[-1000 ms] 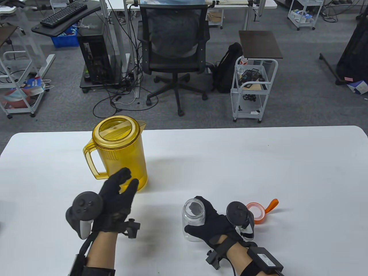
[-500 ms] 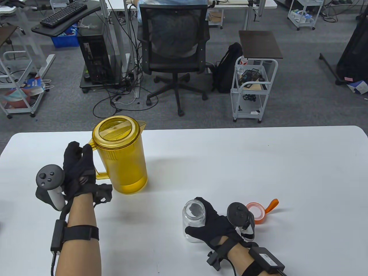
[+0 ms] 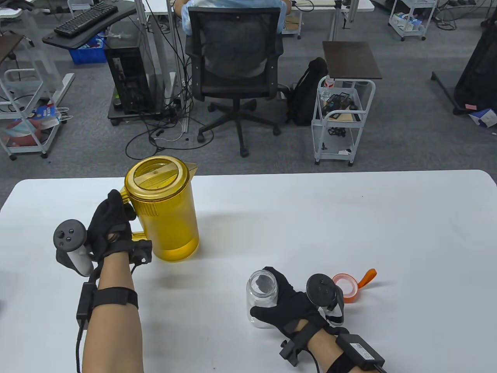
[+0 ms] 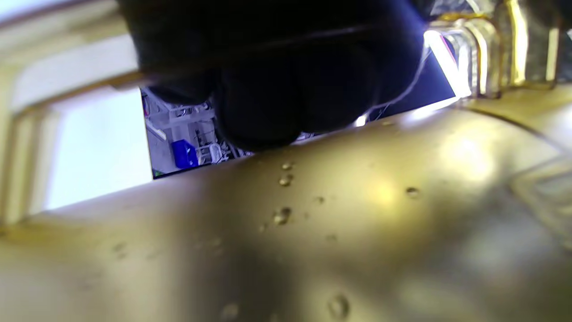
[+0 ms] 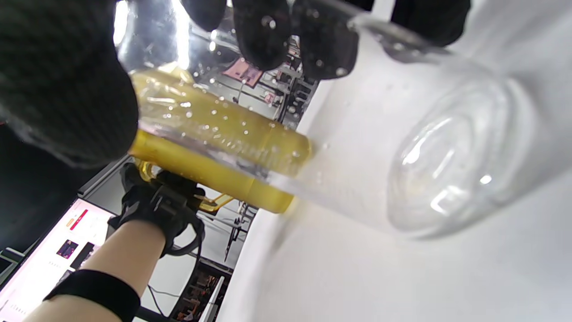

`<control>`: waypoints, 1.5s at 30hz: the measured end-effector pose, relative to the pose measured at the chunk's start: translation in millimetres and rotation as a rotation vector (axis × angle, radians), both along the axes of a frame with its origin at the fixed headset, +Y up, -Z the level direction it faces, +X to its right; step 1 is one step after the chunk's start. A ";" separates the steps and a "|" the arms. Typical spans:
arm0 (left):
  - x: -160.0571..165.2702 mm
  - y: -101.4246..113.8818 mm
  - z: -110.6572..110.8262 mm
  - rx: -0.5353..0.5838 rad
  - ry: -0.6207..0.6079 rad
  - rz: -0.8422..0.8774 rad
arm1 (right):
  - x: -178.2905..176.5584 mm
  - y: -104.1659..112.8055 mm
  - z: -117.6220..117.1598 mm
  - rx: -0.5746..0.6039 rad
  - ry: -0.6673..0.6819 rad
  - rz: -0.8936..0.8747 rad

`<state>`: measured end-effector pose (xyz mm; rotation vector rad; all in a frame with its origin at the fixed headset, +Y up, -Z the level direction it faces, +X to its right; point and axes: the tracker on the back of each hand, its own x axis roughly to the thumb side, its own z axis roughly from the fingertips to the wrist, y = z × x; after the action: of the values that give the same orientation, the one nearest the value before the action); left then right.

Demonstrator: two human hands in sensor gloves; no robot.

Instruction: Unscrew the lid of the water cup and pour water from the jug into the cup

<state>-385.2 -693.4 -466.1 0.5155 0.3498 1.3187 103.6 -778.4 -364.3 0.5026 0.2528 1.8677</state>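
A yellow see-through jug (image 3: 165,210) with its lid on stands upright at the table's left, water low in its base. My left hand (image 3: 110,223) is curled round the jug's handle; the left wrist view shows dark fingers (image 4: 268,89) against the wet jug wall (image 4: 313,223). A clear, lidless water cup (image 3: 262,297) stands near the front edge, and my right hand (image 3: 285,301) grips its side. Through the cup (image 5: 402,147) the right wrist view shows the jug (image 5: 214,147). The orange cup lid (image 3: 346,287) with its strap lies on the table right of my right hand.
The white table (image 3: 349,233) stretches bare to the right and back. Beyond its far edge stand an office chair (image 3: 237,70) with a seated person, a white cart (image 3: 343,120) and a computer tower (image 3: 130,81).
My left hand swung from in front of the jug round to its left side and closed on the handle. The right hand, cup and lid have not moved.
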 end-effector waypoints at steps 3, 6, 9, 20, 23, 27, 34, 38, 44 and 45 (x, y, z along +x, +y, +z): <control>5.3 -3.8 -2.9 0.040 -0.086 0.085 | -0.7 -0.4 -0.1 0.004 -0.004 0.000; 11.9 -6.7 1.1 0.107 -0.023 0.107 | -1.4 -0.9 0.2 0.009 -0.010 -0.003; 13.9 -5.9 10.1 0.134 -0.016 0.114 | -1.4 -0.8 0.3 0.018 -0.016 0.000; 40.6 36.7 56.8 0.164 -0.195 -0.096 | -1.3 -0.1 1.3 0.039 -0.022 0.005; 51.5 45.9 67.6 0.145 -0.309 -0.127 | -0.4 -0.3 2.2 0.047 -0.040 0.001; 68.9 60.3 76.8 0.126 -0.411 -0.186 | 0.3 -0.4 2.0 0.045 -0.041 0.003; 98.1 94.6 83.5 0.094 -0.532 -0.392 | 0.7 -0.4 2.2 0.042 -0.038 0.006; 108.5 106.0 83.6 0.087 -0.550 -0.491 | 1.0 -0.4 2.4 0.042 -0.039 0.007; 119.8 120.6 83.3 0.087 -0.544 -0.623 | 0.9 -0.5 2.1 0.042 -0.038 0.009; 121.5 122.9 83.3 0.084 -0.546 -0.642 | 1.0 -0.5 2.1 0.043 -0.037 0.010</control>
<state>-263.7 -570.5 -382.8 0.2799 -0.3097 0.7983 104.6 -779.0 -362.2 0.4959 0.1907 1.8935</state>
